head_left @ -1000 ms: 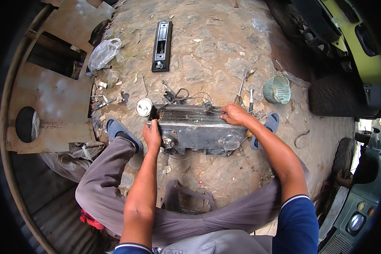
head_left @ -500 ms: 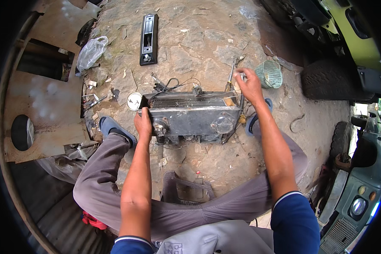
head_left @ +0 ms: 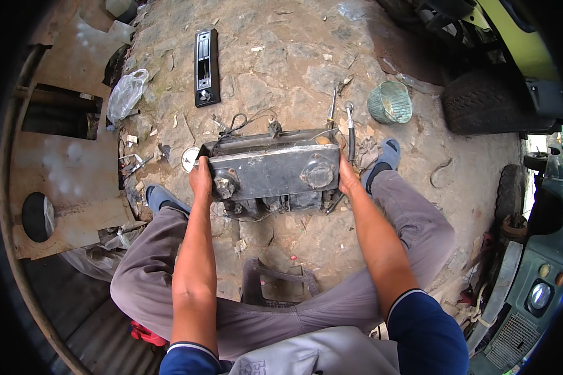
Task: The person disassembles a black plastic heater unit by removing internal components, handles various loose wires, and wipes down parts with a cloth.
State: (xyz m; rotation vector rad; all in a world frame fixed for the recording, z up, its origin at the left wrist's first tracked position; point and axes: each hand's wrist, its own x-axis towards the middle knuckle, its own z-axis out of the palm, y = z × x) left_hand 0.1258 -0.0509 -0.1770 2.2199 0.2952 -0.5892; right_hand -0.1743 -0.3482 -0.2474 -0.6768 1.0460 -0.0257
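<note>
A dirty black metal housing (head_left: 266, 172) with round fittings lies between my legs, its wide flat side toward me and little of the finned core showing. My left hand (head_left: 201, 178) grips its left end, fingers wrapped round the edge; my right hand (head_left: 347, 176) holds the right end the same way. Loose wires and connectors (head_left: 238, 125) trail behind it. A round white-faced tin (head_left: 188, 160) is partly hidden beside its left end. Past its right end lie a screwdriver (head_left: 331, 112) and a black hose with a metal fitting (head_left: 351, 140).
A long black panel (head_left: 205, 69) lies farther off, with a plastic bag (head_left: 126, 94) to its left. A green basket (head_left: 389, 103) sits near a large tyre (head_left: 481, 106). Rusty sheet metal (head_left: 69, 187) lines the left; vehicle bodywork (head_left: 525, 300) stands at the right.
My right hand rose off the housing, then came down onto its right end. The housing has tipped, so its flat side shows more and the finned core less. My left hand stays on it.
</note>
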